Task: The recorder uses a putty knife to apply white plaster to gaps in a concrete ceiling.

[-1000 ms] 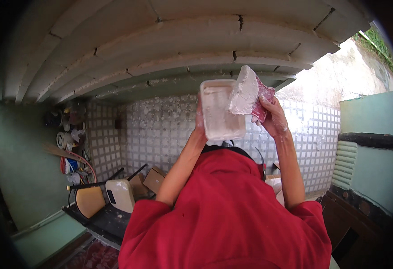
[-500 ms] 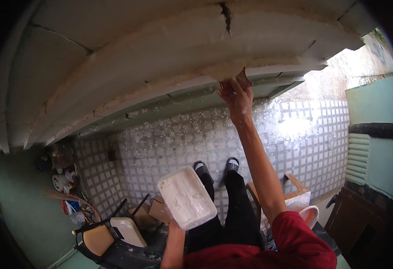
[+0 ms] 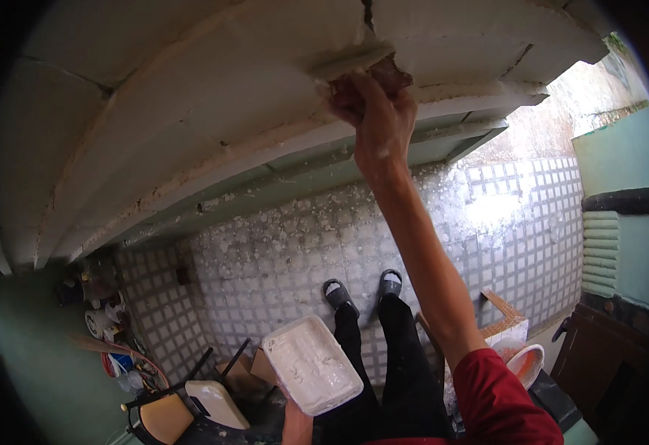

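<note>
My right hand [image 3: 385, 122] is raised to the pale, stepped overhead surface [image 3: 228, 81], its fingers closed on a flat scraper. The scraper [image 3: 392, 77] shows as a brownish piece beside the fingers, and a pale paste-coated edge lies along the surface; its exact shape is partly hidden. Just above it a dark crack [image 3: 369, 16] runs through the surface. Lower down, my left hand [image 3: 296, 417] holds a white rectangular tray [image 3: 333, 403] from beneath, most of its fingers hidden. Whitish paste [image 3: 313, 363] is spread inside the tray.
Below lies a tiled floor [image 3: 265, 245] spattered with white. Chairs [image 3: 217, 404] and cardboard boxes [image 3: 239, 371] stand at lower left, beside clutter along the green wall [image 3: 35, 334]. A bucket [image 3: 528, 363] sits at lower right, close to a brown cabinet [image 3: 598, 356].
My right hand has moved up and slightly left with the scraper, from the surface's lower edge toward the crack. The tray in my left hand has shifted a little lower.
</note>
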Demonstrator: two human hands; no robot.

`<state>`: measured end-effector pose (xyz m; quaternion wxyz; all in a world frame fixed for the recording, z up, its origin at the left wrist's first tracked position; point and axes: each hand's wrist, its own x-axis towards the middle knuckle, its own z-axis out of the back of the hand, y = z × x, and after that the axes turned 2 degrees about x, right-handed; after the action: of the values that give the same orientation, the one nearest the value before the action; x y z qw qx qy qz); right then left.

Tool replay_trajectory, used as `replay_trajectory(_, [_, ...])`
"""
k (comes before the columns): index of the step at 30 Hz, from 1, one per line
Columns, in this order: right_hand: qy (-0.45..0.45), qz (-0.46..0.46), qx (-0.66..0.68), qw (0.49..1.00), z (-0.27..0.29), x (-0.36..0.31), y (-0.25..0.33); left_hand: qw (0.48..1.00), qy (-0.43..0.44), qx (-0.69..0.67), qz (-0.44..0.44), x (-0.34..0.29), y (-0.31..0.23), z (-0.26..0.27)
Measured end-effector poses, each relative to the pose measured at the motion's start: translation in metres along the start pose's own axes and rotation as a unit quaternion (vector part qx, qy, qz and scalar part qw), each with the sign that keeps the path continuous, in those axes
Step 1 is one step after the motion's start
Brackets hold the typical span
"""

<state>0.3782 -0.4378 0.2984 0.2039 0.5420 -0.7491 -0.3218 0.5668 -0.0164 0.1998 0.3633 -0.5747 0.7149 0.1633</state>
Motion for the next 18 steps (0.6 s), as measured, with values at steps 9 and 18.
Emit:
replay_trajectory(9, [-0.103,-0.018,-0.005,0.995,0.048,-0.003,-0.025,1.000,0.011,0.011,0.018,0.016,-0.008,0.012])
replay_trajectory(18, [0.004,0.018,0.006,1.000,0.008,-0.003,-0.001,1.000,0.020,0.005,0.019,0.021,-0.010,0.017])
